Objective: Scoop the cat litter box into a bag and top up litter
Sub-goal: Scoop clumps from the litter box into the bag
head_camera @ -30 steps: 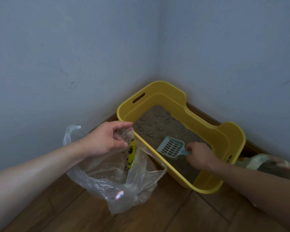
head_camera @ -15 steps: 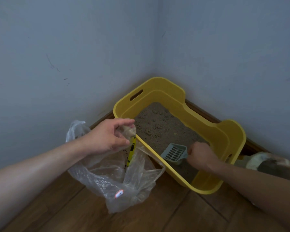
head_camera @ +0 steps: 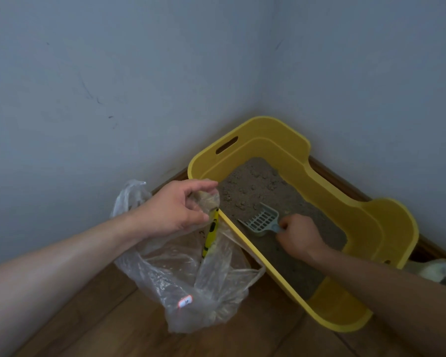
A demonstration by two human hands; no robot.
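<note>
Scoop point(head_camera: 262, 219) had dropped in the last second from above the litter point(head_camera: 252, 186) to its surface, head tilted and leading edge dug into the sand near the front wall of the box point(head_camera: 386, 222). The right hand point(head_camera: 298, 234) had followed it down, its grip closed tight around the short handle, which was almost wholly hidden inside the fist. The left hand point(head_camera: 173, 207) had hardly moved: its grip pinched the rim of the clear bag point(head_camera: 191, 274), holding the mouth up just beside the box's near wall. This looked like the start of a scooping pass, with the bag held ready for the load; topping up was not yet begun.

The scoop appeared empty, though the dim light made its slots hard to read. Clumps dotted the far litter, well apart from the scoop. A yellow strip point(head_camera: 211, 233) hung by the bag's mouth; whether it was inside the bag or printed on it was unclear. A small label point(head_camera: 185, 302) on the bag was unreadable. Whether the bag held any waste could not be told. A pale shape point(head_camera: 438, 273) at the right edge was cut off. No spare litter was in view.
</note>
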